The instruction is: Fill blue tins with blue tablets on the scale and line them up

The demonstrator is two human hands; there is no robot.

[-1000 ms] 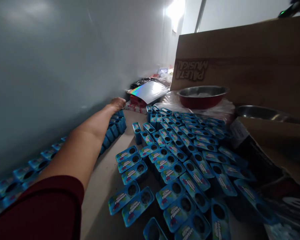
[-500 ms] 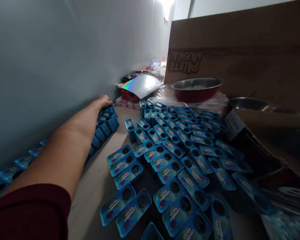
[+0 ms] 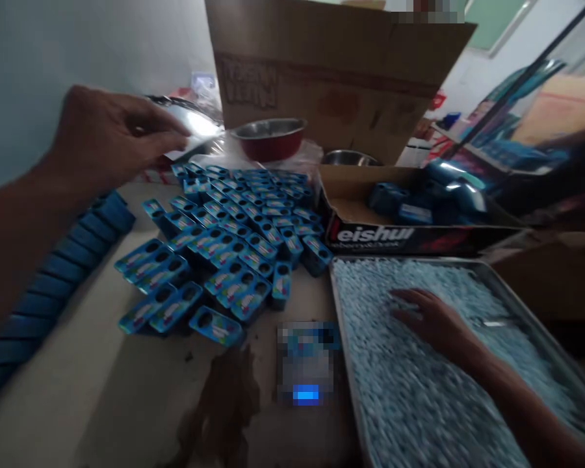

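Note:
My left hand (image 3: 110,133) hangs in the air above the far left of the table, fingers loosely curled and apart, with nothing visible in them. Below it, many small blue boxes (image 3: 234,247) with round holes lie spread over the table. A row of the same blue boxes (image 3: 78,250) runs along the wall at the left. My right hand (image 3: 431,320) lies flat, fingers spread, on a mass of small pale blue pieces (image 3: 400,390) that fills a metal tray (image 3: 504,296) at the right.
An open cardboard box (image 3: 370,237) holding blue items sits behind the tray. Farther back are a red bowl (image 3: 269,138), a steel bowl (image 3: 347,156) and a tall cardboard sheet (image 3: 331,65). A blurred flat object (image 3: 306,364) lies beside the tray.
The view has swung right, which brings the tray and my right hand into sight. My left hand has drawn back from the far end of the wall row and risen.

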